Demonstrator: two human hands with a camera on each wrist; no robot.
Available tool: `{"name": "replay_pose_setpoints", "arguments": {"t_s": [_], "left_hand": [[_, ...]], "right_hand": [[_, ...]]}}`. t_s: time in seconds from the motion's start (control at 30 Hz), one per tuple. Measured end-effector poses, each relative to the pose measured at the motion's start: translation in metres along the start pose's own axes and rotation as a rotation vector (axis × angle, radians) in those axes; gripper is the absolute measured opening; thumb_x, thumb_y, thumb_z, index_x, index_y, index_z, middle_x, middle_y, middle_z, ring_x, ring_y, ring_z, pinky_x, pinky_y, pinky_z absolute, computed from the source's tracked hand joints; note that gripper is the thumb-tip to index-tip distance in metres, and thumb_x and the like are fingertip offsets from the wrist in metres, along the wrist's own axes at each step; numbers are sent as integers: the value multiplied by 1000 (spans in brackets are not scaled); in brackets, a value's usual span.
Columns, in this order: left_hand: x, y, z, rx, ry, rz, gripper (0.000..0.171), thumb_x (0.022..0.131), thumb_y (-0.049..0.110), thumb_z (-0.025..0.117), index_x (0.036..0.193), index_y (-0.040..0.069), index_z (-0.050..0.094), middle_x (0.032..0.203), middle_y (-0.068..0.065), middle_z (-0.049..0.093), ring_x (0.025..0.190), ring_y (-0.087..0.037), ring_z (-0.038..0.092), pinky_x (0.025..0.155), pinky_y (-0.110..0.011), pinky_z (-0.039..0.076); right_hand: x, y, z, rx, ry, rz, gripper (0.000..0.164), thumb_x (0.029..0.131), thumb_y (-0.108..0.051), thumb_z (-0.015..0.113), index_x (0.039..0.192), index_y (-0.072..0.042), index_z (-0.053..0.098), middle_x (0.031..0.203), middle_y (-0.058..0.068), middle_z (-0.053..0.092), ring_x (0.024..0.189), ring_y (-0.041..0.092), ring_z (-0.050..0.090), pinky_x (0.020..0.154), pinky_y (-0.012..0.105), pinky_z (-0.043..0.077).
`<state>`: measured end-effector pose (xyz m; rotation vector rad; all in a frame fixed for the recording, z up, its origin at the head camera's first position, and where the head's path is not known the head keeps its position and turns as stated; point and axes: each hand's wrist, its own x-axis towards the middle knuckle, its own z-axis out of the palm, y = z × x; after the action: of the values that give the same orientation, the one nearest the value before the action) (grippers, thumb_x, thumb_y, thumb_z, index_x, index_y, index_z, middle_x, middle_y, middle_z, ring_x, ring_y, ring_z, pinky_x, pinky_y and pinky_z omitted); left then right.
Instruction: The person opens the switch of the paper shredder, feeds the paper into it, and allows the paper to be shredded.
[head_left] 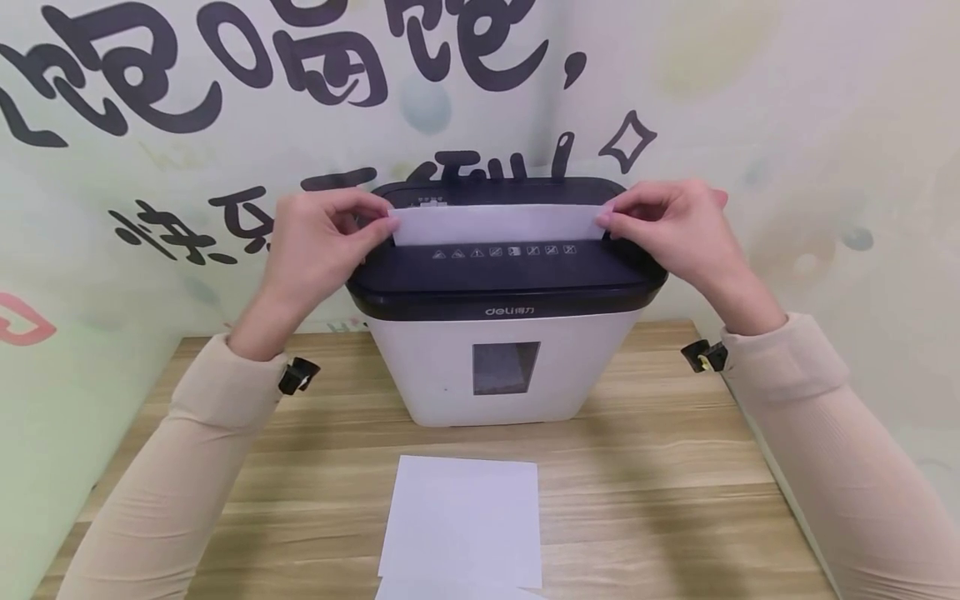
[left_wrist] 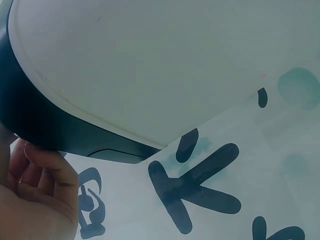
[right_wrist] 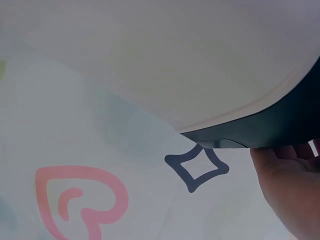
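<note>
two-handed edge hold

the left hand [head_left: 311, 243] and right hand [head_left: 687, 229] each pinch one end of a thin white paper sheet [head_left: 498, 225]. its lower part is hidden in the top of a white plastic, black-lidded shredder [head_left: 427, 367]. flat white paper pieces [head_left: 461, 521] lie in front on the brown wood-grain table [head_left: 315, 500].

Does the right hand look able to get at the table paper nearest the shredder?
Probably, once free: the right hand pinches the sheet at the top of the shredder. It would have to come round the machine's front, but the paper lies open on the table.
</note>
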<state>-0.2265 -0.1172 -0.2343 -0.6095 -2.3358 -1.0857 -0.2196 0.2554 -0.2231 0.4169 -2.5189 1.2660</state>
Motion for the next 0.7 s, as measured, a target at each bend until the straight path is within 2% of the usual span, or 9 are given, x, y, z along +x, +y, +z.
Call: {"name": "replay_pose_setpoints", "arguments": {"t_s": [0.1,0.2,0.33,0.57,0.7], "left_hand": [[0,1,-1,-1,-3,1,9,88,18,77,94,12,80,67,-6,65,53,-14,49,48,-20,36],[-1,1,-1,-4,-8,4,7,89,17,76,93,12,80,67,-5,65,53,-14,49,47,-20,36],[-2,1,-2,1,-5,6,7,88,16,77,93,11,79,67,-5,65,53,-14,49,48,-20,35],[-5,1,-7,-6,18,-4,9,88,16,77,94,9,79,71,-4,69,50,-10,53,46,-18,37],[-10,-3,-14,-23,57,0,8,87,14,78,93,9,79,71,-4,69,49,-6,56,45,-17,37]], "right_hand": [[-1,-2,1,-7,-7,0,16,85,-20,80,96,-8,79,75,-7,72,69,4,66,81,14,36],[-2,-3,1,-20,-15,-11,17,86,-22,80,98,-9,79,77,-6,72,70,5,66,71,15,43],[-3,-4,2,-38,-20,-19,16,86,-22,79,98,-10,79,78,-5,72,70,5,65,65,15,45],[-4,-3,2,-49,17,-26,16,85,-19,80,97,-9,80,76,-10,71,69,4,64,66,14,44],[-8,1,-5,-22,57,-25,15,85,-16,80,96,-6,79,76,-14,70,69,2,64,66,12,46]]}}
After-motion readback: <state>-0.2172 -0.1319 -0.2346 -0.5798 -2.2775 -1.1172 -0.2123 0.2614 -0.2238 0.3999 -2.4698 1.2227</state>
